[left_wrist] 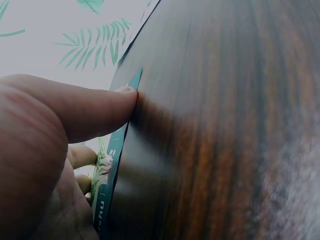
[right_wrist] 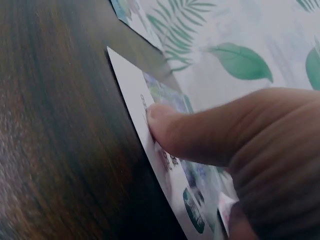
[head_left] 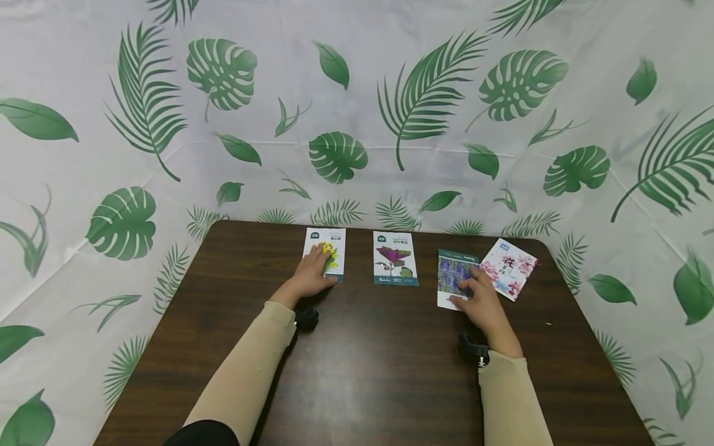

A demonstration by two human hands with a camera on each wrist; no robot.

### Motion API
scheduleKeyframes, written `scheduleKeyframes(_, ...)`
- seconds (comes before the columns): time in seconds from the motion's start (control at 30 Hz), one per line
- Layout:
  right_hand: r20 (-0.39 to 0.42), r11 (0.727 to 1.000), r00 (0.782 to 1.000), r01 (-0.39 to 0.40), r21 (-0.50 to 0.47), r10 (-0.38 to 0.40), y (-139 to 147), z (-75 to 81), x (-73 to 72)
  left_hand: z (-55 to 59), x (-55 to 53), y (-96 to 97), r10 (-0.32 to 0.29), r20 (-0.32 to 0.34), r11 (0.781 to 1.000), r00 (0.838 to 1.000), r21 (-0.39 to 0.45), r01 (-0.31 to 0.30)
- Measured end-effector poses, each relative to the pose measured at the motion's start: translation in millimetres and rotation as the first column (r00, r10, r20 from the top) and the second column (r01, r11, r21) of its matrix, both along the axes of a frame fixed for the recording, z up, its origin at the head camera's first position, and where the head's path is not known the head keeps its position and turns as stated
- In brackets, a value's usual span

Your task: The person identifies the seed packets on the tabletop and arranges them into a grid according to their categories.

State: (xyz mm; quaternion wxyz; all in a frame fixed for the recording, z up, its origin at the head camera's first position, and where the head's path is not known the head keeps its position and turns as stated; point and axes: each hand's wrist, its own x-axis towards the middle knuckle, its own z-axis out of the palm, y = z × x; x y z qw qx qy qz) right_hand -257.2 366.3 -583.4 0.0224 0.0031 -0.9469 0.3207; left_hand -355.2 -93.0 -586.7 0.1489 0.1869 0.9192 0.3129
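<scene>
A seed packet with yellow flowers (head_left: 333,261) lies on the dark wooden table, under the fingers of the left hand (head_left: 311,274). In the left wrist view the thumb (left_wrist: 107,107) touches the packet's green bottom edge. Over at the right, a packet with purple-blue flower spikes (head_left: 450,274) lies with its white end towards the person. The right hand (head_left: 484,301) rests on this packet, its thumb (right_wrist: 167,127) on the white strip in the right wrist view; its other fingers are mostly hidden there. Between the hands lies a packet with a purple-leaved plant (head_left: 394,257), untouched.
A white packet with pink blossoms (head_left: 512,266) lies tilted just right of the right hand, near the table's far right corner. A leaf-patterned white cloth (head_left: 357,111) hangs behind the table (head_left: 379,371). A tiny light scrap (head_left: 548,323) lies on the right side.
</scene>
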Motion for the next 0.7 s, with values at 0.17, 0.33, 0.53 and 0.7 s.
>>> scheduleKeyframes(0.17, 0.112, 0.998, 0.994, -0.010, -0.062, 0.017, -0.5, -2.2, -3.0, -5.4, -3.4, -2.6, 0.004, 0.009, 1.000, 1.000, 0.020, -0.004)
scheduleKeyframes(0.33, 0.028, 0.998, 0.998, -0.061, -0.027, 0.062, -2.6, -4.2, -3.2, -3.9, -3.4, -3.5, 0.009, 0.023, 1.000, 1.000, 0.020, -0.009)
scheduleKeyframes(0.53, -0.080, 0.998, 0.996, -0.047, 0.030, 0.049, -11.1, -9.2, -0.5, -1.4, -1.1, -3.2, 0.018, 0.017, 1.000, 1.000, 0.011, -0.018)
scheduleKeyframes(0.7, -0.002, 0.997, 1.000, 0.028, 0.067, -0.028, -15.6, -11.5, 1.7, 1.4, 2.5, 0.8, 0.008, -0.002, 1.000, 1.000, -0.002, -0.008)
